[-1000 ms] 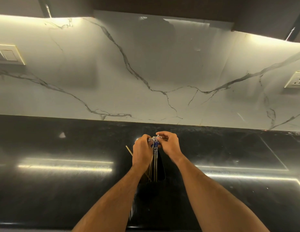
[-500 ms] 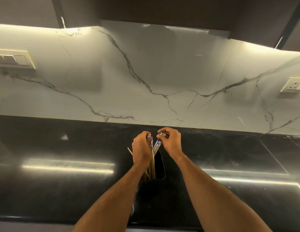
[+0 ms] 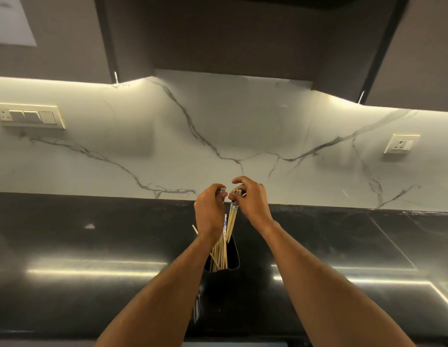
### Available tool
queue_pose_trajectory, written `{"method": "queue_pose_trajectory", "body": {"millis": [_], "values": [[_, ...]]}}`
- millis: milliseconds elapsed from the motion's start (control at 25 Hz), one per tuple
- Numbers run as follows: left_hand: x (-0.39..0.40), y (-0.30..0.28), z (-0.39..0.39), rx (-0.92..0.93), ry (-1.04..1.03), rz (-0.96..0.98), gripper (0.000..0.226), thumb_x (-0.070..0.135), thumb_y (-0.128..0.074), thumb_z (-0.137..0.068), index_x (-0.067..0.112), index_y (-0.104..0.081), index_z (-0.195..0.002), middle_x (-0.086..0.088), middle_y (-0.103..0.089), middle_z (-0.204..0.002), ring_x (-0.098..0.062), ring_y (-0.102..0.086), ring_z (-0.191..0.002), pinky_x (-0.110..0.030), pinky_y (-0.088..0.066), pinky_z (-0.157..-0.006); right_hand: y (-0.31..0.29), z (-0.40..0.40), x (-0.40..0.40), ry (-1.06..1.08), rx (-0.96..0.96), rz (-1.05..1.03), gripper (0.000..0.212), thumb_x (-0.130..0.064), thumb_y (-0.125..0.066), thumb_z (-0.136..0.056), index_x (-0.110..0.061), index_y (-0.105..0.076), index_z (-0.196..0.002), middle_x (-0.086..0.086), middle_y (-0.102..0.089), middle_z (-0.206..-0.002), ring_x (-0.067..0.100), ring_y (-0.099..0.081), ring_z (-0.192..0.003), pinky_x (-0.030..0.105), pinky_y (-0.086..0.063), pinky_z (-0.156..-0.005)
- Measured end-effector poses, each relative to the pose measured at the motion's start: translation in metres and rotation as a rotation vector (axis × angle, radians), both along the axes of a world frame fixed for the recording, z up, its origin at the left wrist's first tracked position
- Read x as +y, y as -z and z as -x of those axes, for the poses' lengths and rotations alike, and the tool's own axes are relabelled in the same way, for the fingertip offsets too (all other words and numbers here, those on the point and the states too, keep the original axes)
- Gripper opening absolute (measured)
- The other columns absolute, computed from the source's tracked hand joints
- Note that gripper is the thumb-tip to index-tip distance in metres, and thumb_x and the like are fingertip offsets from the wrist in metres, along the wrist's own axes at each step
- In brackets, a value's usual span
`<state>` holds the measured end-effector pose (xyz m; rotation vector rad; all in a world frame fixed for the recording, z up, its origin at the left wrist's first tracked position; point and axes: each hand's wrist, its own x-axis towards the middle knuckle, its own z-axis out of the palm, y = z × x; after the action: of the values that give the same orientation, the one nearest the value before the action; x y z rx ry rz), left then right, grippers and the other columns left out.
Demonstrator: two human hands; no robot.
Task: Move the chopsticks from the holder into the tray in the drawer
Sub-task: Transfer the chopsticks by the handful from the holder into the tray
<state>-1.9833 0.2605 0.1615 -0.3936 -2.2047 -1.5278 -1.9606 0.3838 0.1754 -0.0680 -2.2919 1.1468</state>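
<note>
A black holder (image 3: pixel 233 256) stands on the dark countertop (image 3: pixel 92 246) at the centre, with several pale wooden chopsticks (image 3: pixel 219 256) in it. My right hand (image 3: pixel 250 201) pinches the blue-patterned tops of a few chopsticks (image 3: pixel 232 219), lifted so their tips hang just above the holder's mouth. My left hand (image 3: pixel 209 211) closes around the tops of other chopsticks that still stand in the holder. One loose stick (image 3: pixel 194 229) pokes out to the left. The drawer and tray are out of view.
A white marble backsplash (image 3: pixel 217 136) rises behind the counter, with a switch plate (image 3: pixel 30 116) at left and a socket (image 3: pixel 401 144) at right. Dark upper cabinets (image 3: pixel 243 33) hang overhead with light strips beneath.
My right hand has raised a few chopsticks up out of the holder and apart from the bunch in my left hand. The camera has tilted upward, showing more of the cabinets.
</note>
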Motion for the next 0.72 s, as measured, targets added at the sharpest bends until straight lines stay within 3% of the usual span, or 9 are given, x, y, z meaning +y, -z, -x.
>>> {"method": "queue_pose_trajectory", "body": {"millis": [120, 360, 560, 720], "values": [[-0.006, -0.021, -0.014, 0.049, 0.028, -0.032, 0.020, 0.005, -0.059, -0.098, 0.013, -0.072, -0.111, -0.001, -0.075, -0.100, -0.008, -0.068, -0.088, -0.024, -0.058, -0.082, -0.022, -0.020, -0.009, -0.036, 0.018, 0.031, 0.033, -0.007, -0.072, -0.093, -0.015, -0.063, -0.124, 0.003, -0.075, -0.089, 0.009, -0.075, -0.078, 0.031, -0.065, -0.076], [-0.022, -0.051, -0.045, 0.088, 0.070, -0.016, 0.023, 0.001, -0.064, -0.093, 0.015, -0.076, -0.107, 0.000, -0.074, -0.108, -0.009, -0.068, -0.096, -0.018, -0.053, -0.086, -0.054, -0.061, -0.029, -0.079, 0.065, 0.016, 0.042, -0.010, -0.072, -0.095, -0.016, -0.057, -0.134, 0.005, -0.075, -0.094, 0.011, -0.075, -0.082, 0.025, -0.064, -0.077], [-0.041, -0.049, -0.058, 0.037, 0.165, -0.041, 0.024, 0.003, -0.069, -0.090, 0.019, -0.077, -0.106, 0.003, -0.075, -0.107, -0.010, -0.070, -0.098, -0.039, -0.060, -0.090, -0.058, -0.090, -0.044, -0.107, 0.067, 0.075, 0.047, -0.005, -0.072, -0.094, -0.021, -0.054, -0.135, 0.009, -0.076, -0.095, 0.011, -0.076, -0.080, 0.024, -0.064, -0.075], [-0.056, -0.040, -0.074, -0.014, 0.276, -0.102, 0.024, 0.008, -0.072, -0.090, 0.022, -0.078, -0.108, 0.005, -0.076, -0.104, -0.012, -0.073, -0.095, -0.043, -0.062, -0.087, -0.052, -0.113, -0.060, -0.079, 0.067, 0.131, 0.044, 0.000, -0.073, -0.091, -0.017, -0.055, -0.127, 0.010, -0.075, -0.096, 0.013, -0.077, -0.079, 0.027, -0.064, -0.073]]}}
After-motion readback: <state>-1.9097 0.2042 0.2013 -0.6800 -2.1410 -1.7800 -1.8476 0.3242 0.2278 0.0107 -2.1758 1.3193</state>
